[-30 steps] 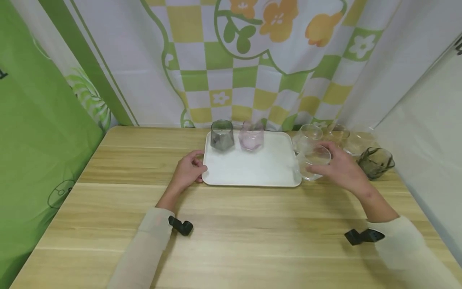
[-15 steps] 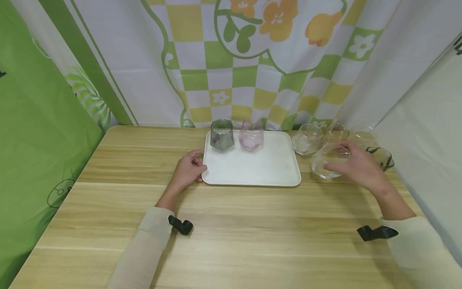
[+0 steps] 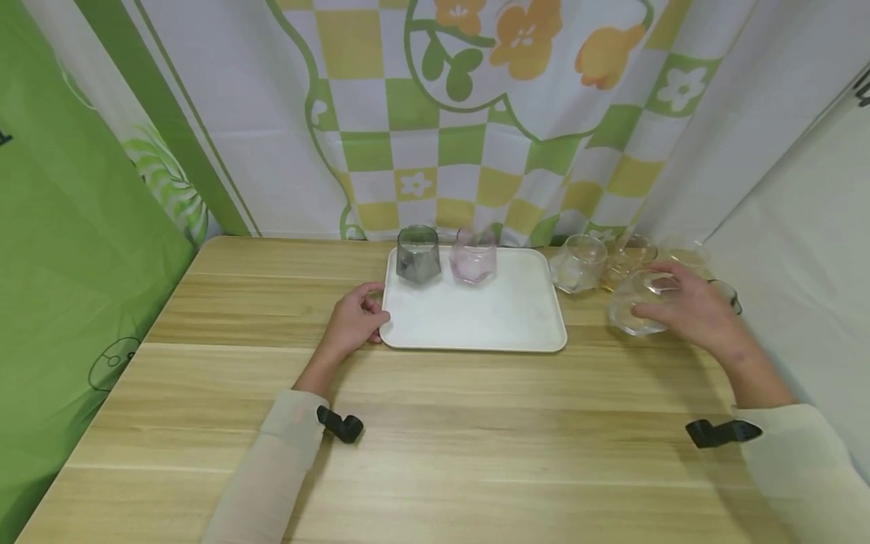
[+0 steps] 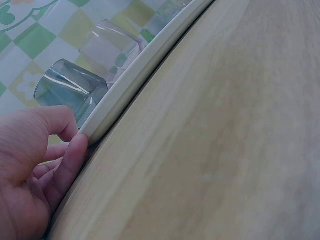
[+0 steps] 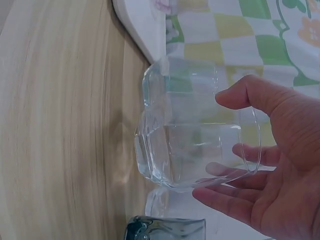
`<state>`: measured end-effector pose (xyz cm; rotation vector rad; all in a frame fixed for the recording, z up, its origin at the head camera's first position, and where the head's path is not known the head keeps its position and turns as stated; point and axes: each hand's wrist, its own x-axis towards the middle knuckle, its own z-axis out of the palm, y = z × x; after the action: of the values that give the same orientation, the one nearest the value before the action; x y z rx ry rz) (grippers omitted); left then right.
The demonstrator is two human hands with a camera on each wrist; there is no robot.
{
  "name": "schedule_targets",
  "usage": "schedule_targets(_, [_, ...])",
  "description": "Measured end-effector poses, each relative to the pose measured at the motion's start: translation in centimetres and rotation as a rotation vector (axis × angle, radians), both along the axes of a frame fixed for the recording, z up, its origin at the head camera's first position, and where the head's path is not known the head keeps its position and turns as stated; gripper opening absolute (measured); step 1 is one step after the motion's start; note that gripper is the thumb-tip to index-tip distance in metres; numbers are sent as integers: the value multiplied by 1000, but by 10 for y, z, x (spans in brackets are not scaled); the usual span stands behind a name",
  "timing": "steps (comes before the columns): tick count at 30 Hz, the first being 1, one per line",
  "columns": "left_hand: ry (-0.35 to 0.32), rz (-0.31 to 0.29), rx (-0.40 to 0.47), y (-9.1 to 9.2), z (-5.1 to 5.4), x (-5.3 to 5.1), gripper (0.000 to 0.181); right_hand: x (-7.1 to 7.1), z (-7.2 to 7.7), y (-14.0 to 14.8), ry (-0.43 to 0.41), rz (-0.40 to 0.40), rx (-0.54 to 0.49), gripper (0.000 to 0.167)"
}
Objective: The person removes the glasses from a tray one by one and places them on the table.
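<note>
My left hand (image 3: pixel 355 316) pinches the left edge of a white tray (image 3: pixel 476 325); in the left wrist view its thumb and fingers meet at the rim (image 4: pixel 115 102). A grey faceted glass (image 3: pixel 418 257) and a pale pink glass (image 3: pixel 474 258) stand along the tray's back. Right of the tray, my right hand (image 3: pixel 696 306) holds a clear glass (image 3: pixel 632 313), upright at or just above the table. The right wrist view shows the thumb on one side of this clear glass (image 5: pixel 195 150) and the fingers around the other.
Behind the right hand stand a clear glass (image 3: pixel 579 264), an amber glass (image 3: pixel 630 257) and another clear glass (image 3: pixel 686 253). A dark smoky glass (image 3: pixel 729 295) is partly hidden by that hand, near the table's right edge. A patterned curtain (image 3: pixel 462 151) hangs behind the wooden table (image 3: pixel 462 438).
My right hand has carried the clear glass rightwards, away from the tray's right edge, and now covers more of the smoky glass. The left hand and tray stay put.
</note>
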<state>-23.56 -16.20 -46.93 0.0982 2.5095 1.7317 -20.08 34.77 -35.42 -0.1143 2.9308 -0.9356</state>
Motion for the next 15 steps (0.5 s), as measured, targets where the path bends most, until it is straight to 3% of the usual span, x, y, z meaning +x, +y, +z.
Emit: schedule_targets(15, [4,3,0,0,1,0,58,-6,-4,13,23,-17,89,81])
